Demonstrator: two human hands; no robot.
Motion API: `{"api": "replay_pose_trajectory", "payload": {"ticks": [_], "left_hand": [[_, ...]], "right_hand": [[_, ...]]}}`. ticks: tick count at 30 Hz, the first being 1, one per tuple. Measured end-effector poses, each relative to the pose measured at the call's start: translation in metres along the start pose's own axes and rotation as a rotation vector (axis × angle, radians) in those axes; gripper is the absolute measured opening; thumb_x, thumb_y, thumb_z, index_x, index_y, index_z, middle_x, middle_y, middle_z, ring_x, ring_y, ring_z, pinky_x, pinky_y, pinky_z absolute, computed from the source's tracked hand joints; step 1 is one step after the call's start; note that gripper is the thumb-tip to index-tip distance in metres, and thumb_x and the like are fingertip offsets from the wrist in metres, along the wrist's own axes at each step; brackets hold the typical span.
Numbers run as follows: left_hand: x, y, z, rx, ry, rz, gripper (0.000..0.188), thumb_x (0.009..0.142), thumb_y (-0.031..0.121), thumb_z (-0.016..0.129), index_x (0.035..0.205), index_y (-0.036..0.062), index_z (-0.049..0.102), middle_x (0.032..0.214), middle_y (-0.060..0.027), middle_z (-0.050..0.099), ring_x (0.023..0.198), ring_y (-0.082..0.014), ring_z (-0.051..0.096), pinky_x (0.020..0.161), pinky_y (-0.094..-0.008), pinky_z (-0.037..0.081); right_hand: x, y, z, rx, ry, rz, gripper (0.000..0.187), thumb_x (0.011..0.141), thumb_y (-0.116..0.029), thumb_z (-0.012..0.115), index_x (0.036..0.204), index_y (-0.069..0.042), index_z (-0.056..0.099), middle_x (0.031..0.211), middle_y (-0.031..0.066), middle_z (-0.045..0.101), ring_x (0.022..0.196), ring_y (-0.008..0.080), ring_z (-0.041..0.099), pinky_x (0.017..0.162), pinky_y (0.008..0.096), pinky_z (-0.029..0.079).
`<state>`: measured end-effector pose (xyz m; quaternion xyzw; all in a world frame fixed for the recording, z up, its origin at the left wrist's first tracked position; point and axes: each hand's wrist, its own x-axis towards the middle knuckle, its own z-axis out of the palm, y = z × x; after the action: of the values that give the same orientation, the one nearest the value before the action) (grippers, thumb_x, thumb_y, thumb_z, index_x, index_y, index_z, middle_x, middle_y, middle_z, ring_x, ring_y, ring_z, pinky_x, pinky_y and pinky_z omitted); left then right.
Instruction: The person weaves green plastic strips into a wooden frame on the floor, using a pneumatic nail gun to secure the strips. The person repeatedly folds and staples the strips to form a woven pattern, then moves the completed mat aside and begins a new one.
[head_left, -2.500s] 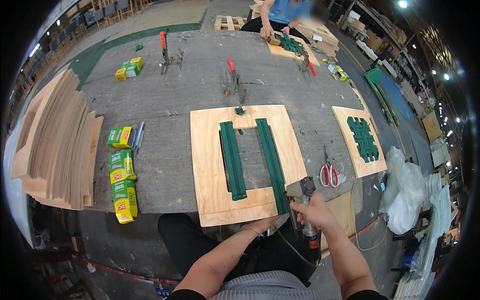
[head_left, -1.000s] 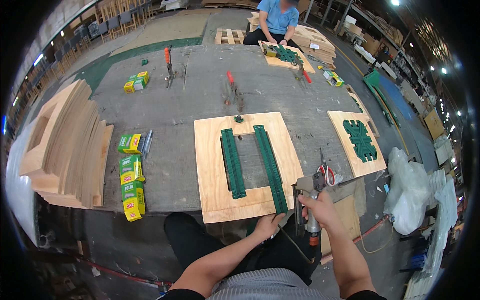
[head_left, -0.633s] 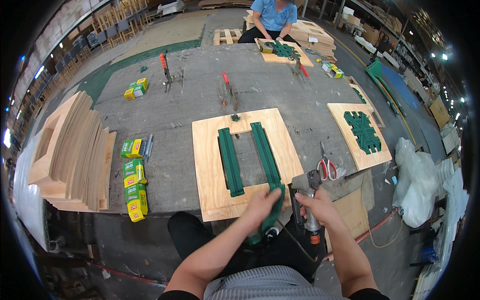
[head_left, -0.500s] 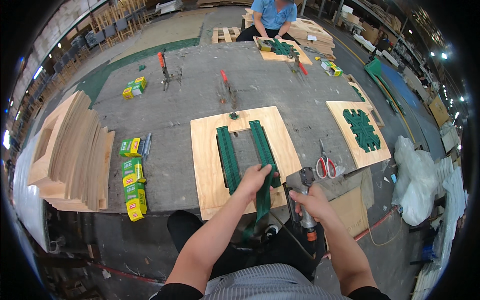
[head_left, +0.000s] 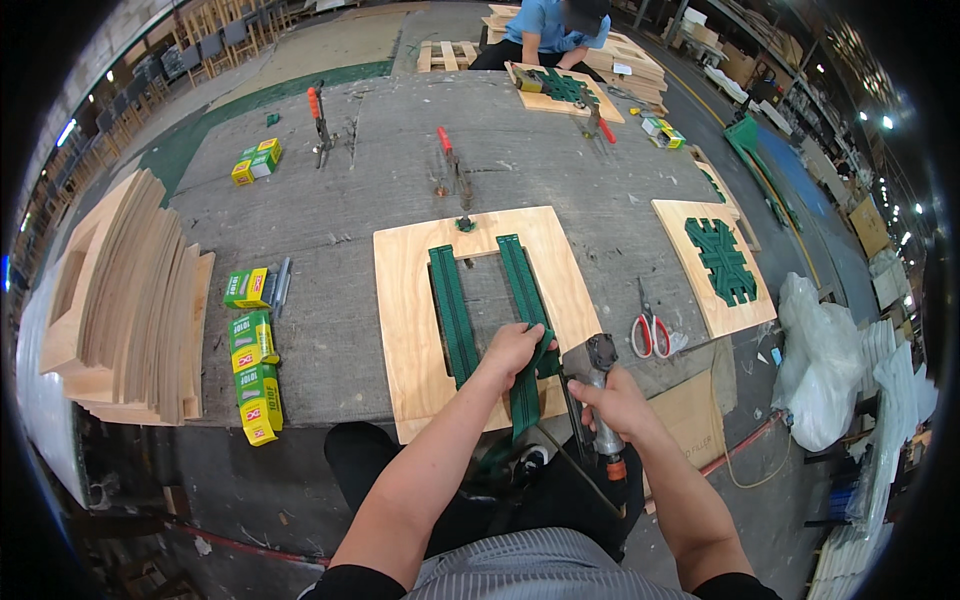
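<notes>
In front of me a light plywood frame (head_left: 402,330) with a central opening lies on the table. Two green webbing straps (head_left: 455,325) run lengthwise across its opening. My left hand (head_left: 512,354) grips the strap at the right, near the frame's near edge, and a loose strap end (head_left: 525,405) hangs below the fingers. A metal pneumatic staple gun (head_left: 602,356) is in my right hand (head_left: 618,405), fingers wrapped around its handle. Its nose is beside the frame's near right corner; whether they touch I cannot tell.
Red-handled scissors (head_left: 650,334) lie right of the frame, near a finished panel with woven green webbing (head_left: 725,262). Green-yellow boxes (head_left: 255,340) and a stack of plywood frames (head_left: 130,310) stand left. Beyond are red-handled clamps (head_left: 448,145) and a seated co-worker (head_left: 550,30).
The whole view has shifted slightly. My hands keep nearly the same grip and place by the frame. The co-worker across the table has leaned forward.
</notes>
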<state>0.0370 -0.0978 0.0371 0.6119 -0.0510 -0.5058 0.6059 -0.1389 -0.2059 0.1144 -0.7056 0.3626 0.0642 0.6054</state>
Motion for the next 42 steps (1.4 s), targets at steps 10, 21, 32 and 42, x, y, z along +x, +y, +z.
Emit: {"api": "replay_pose_trajectory", "payload": {"ticks": [10,21,32,42], "left_hand": [[0.000,0.000,-0.003,0.023,-0.020,0.009,0.032,0.110,0.031,0.053,0.117,0.0050,0.070,0.107,-0.0014,0.078,0.082,-0.0154,0.067,0.064,-0.0365,0.052],[0.004,-0.001,-0.008,-0.062,-0.038,0.014,0.033,0.110,0.031,0.054,0.121,0.0026,0.068,0.110,-0.0048,0.079,0.077,-0.0163,0.067,0.063,-0.0359,0.053],[-0.002,0.001,-0.001,-0.046,-0.019,-0.002,0.033,0.110,0.030,0.055,0.111,0.0025,0.072,0.106,-0.0049,0.078,0.072,-0.0156,0.065,0.065,-0.0359,0.052],[-0.046,-0.055,0.029,0.876,0.373,0.725,0.027,0.103,0.027,0.060,0.097,0.0009,0.065,0.083,-0.0149,0.072,0.075,-0.0383,0.069,0.067,-0.0493,0.053]], "right_hand": [[0.006,0.011,0.006,-0.113,0.015,0.023,0.033,0.097,-0.019,0.075,0.116,0.000,0.057,0.079,0.0016,0.062,0.053,0.0101,0.058,0.046,0.0293,0.045],[0.002,0.007,0.017,-0.098,-0.018,0.006,0.025,0.098,-0.018,0.074,0.109,-0.002,0.060,0.081,0.0024,0.063,0.053,0.0097,0.058,0.046,0.0286,0.045],[-0.007,0.004,0.023,-0.083,-0.058,-0.013,0.028,0.097,-0.017,0.074,0.114,-0.002,0.057,0.085,0.0035,0.063,0.053,0.0113,0.058,0.046,0.0297,0.047],[0.036,-0.004,-0.070,0.362,0.162,0.004,0.042,0.096,-0.031,0.079,0.115,-0.002,0.056,0.093,0.0084,0.064,0.060,0.0204,0.065,0.045,0.0349,0.052]]}}
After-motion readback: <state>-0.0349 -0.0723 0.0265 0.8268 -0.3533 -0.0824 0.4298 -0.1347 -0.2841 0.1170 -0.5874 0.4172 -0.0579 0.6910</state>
